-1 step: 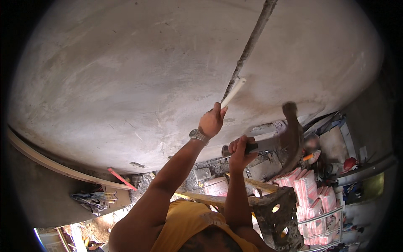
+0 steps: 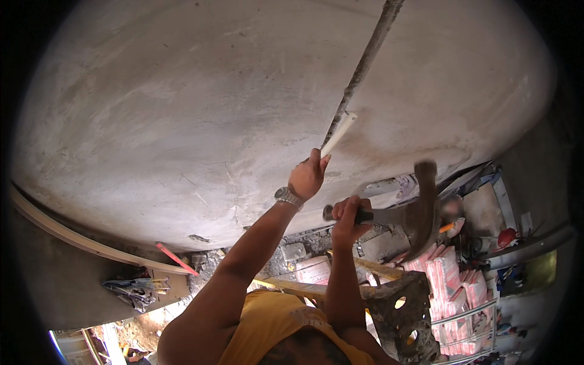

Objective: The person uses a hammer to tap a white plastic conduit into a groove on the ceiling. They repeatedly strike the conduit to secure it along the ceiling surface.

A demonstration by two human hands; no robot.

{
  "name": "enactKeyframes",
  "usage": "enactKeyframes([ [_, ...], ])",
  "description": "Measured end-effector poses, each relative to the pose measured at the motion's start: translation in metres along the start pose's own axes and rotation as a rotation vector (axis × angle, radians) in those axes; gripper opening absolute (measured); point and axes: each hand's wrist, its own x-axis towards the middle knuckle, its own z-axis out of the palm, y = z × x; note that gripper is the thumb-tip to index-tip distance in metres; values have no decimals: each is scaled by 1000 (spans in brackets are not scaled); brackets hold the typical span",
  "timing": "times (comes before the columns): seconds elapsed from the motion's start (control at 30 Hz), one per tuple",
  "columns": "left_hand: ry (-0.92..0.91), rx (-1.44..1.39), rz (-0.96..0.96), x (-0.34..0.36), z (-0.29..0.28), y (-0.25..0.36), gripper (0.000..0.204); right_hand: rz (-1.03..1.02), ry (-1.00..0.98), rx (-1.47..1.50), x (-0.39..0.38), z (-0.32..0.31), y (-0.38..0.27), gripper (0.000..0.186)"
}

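A plastered wall (image 2: 201,91) fills the upper view, cut by a long, rough, narrow groove (image 2: 365,58). My left hand (image 2: 307,176), with a metal watch (image 2: 288,197) at the wrist, grips a short white tube (image 2: 339,134) lying along the groove's lower part. My right hand (image 2: 351,219), lower and to the right, is closed on the dark handle of a hammer (image 2: 426,194), whose head is blurred and held right of the tube, apart from it.
Below me are a holed, stained platform (image 2: 407,322) with yellow rails, rubble and blocks (image 2: 294,251) along the wall base, stacked pink-and-white bags (image 2: 441,274), a red bar (image 2: 175,258), tools (image 2: 134,286) on a dark surface at left, and assorted items at right.
The hammer head has moved slightly downward, with my right hand nearly where it was. My left hand and the white tube have stayed in place.
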Motion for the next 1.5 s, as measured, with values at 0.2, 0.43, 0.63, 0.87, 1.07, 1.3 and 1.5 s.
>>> enactKeyframes([
  [0.2,-33,-27,-4,4,8,-4,30,-53,0,-623,36,-3,82,31],
  [0.43,-23,-42,-31,1,10,-13,30,181,86,-328,28,10,42,30],
  [0.63,-38,-22,-34,2,15,-6,31,13,-31,-207,27,-9,62,21],
  [0.87,-49,-8,-78,1,11,-10,32,172,19,-440,27,-6,43,26],
  [1.07,-30,-2,-62,3,11,-1,31,-476,-65,-33,42,2,41,13],
  [1.3,14,-19,-34,4,11,-8,31,212,14,-581,35,-2,41,29],
  [1.5,-13,-42,-48,6,14,0,32,-43,27,-136,39,-3,42,27],
])
